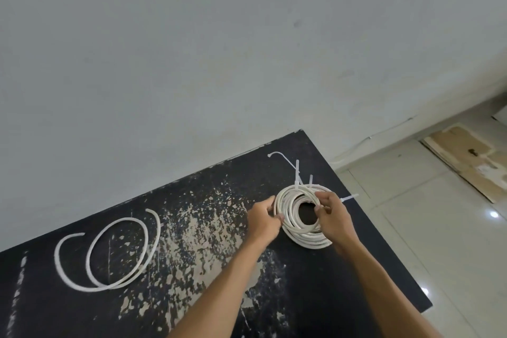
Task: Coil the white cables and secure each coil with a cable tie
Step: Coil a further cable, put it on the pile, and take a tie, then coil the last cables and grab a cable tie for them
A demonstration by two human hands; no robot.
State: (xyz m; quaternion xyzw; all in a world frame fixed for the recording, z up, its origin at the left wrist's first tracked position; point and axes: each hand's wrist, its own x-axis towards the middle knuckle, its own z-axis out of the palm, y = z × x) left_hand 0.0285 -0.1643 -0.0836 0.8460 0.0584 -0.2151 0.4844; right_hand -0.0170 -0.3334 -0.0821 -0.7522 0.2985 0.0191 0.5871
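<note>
Coil (300, 214) lies at the table's (192, 228) far right, left hand (264, 218) pinching its rim and right hand (333, 214) closed on its inner turns, likely steadying it for ties (297, 173), while a loose cable (109, 252) waits left.

The table (192, 296) is black, mottled with tan patches and pale scratches where the finish has worn off. The coiled cable (296, 230), the loose cable (109, 280) and the cable ties (297, 173) are white. The wall (192, 49) is plain grey, the floor tiles (411, 228) off-white.
</note>
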